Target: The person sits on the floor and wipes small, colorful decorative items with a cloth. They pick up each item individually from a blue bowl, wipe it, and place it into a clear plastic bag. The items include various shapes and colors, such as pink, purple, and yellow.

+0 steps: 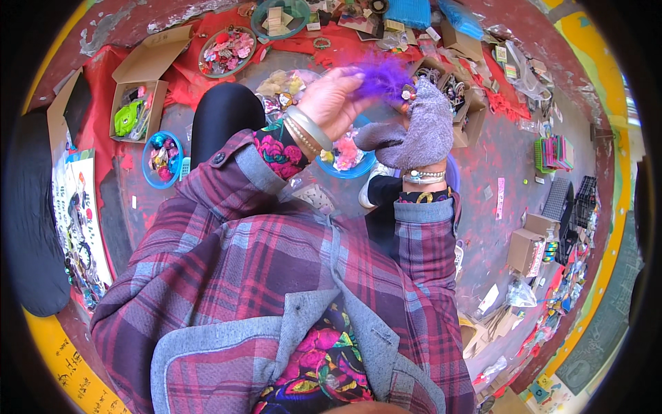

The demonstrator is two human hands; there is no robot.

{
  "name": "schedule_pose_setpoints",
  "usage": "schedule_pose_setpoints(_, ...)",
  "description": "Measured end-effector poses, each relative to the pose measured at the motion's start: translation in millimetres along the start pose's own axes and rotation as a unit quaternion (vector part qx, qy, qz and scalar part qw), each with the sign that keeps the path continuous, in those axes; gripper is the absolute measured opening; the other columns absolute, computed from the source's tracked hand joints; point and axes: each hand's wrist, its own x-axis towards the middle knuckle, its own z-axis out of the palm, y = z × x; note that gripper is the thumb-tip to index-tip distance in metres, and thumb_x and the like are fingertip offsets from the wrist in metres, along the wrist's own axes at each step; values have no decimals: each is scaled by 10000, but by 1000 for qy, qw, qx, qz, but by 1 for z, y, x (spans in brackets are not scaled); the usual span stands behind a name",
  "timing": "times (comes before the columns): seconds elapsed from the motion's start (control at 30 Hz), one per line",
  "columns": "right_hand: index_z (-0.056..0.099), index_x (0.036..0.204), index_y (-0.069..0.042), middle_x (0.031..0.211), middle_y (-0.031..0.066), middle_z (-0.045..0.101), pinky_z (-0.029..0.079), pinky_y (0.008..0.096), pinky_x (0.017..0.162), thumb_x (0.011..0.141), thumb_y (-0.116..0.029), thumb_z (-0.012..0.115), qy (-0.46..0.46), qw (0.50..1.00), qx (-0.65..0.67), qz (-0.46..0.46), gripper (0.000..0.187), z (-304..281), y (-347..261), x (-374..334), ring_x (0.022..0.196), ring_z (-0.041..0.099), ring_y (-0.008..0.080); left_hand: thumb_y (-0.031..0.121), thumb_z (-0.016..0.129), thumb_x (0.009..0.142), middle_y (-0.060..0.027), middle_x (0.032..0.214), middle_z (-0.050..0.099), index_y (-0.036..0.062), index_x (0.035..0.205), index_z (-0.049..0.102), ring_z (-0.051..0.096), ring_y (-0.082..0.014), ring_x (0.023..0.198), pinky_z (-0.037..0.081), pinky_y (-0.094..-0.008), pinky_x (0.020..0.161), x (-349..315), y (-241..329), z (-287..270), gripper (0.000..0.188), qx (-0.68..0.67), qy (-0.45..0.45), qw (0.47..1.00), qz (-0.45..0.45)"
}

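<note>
My left hand (329,103) is raised in front of me, its fingers pinched on a bright purple fluffy feather piece (384,77). The feather reaches across to a grey fuzzy sock (429,117) that covers most of my right hand (427,168). One end of the sock hangs loose toward the left. Small round pieces show near its upper edge, beside the feather. The sock hides the fingers of my right hand, which appear closed around it. Just beyond and under my hands, a blue basin (345,164) holds pale pink and yellow fabric flowers.
A blue basket of shiny balls (163,181) and an open cardboard box (131,131) stand at the left. Farther off is a round tray of pink flowers (226,72). Open cartons (476,117) sit past my right hand, and a green basket (543,155) lies right.
</note>
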Motion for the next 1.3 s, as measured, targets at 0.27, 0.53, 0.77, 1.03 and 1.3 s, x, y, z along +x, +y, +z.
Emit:
schedule_pose_setpoints(0.27, 550, 827, -37, 821, 130, 552, 437, 378, 694, 435, -161, 709, 2, 998, -36, -48, 441, 4, 10, -6, 789, 535, 333, 79, 628, 724, -83, 1108, 532, 65, 1047, 550, 429, -253, 1122, 320, -364, 947, -13, 23, 24, 333, 705, -163, 480, 496)
schedule_pose_setpoints(0.53, 552, 941, -62, 764, 49, 564, 430, 255, 557, 681, -82, 579, -86, 931, 313, 166, 263, 12, 12, -13, 639, 540, 161, 28, 605, 686, -93, 927, 587, 29, 991, 563, 560, -266, 873, 442, -344, 764, 7, -5, -8, 307, 732, -202, 452, 469)
schedule_pose_setpoints(0.77, 505, 1030, -36, 764, 53, 569, 363, 171, 475, 854, -126, 452, 22, 783, 553, 285, 205, -2, 14, -10, 569, 484, 82, -49, 514, 721, -127, 909, 617, 11, 1018, 574, 596, -250, 825, 458, -312, 713, 8, -4, -12, 309, 646, -182, 636, 382)
schedule_pose_setpoints(1.03, 498, 978, -54, 657, 44, 512, 287, 151, 402, 883, -229, 438, 32, 765, 548, 338, 208, -15, 7, -4, 457, 408, 71, -62, 566, 664, -102, 934, 623, 24, 1011, 593, 584, -258, 863, 443, -349, 757, 3, 23, 0, 358, 613, -261, 546, 508)
schedule_pose_setpoints(1.3, 489, 973, -53, 653, 21, 498, 253, 161, 393, 878, -211, 441, 23, 828, 467, 308, 191, -13, 3, -5, 455, 376, 53, 54, 649, 635, -81, 919, 625, 47, 957, 614, 580, -243, 845, 449, -363, 738, -11, 34, 11, 324, 616, -274, 441, 592)
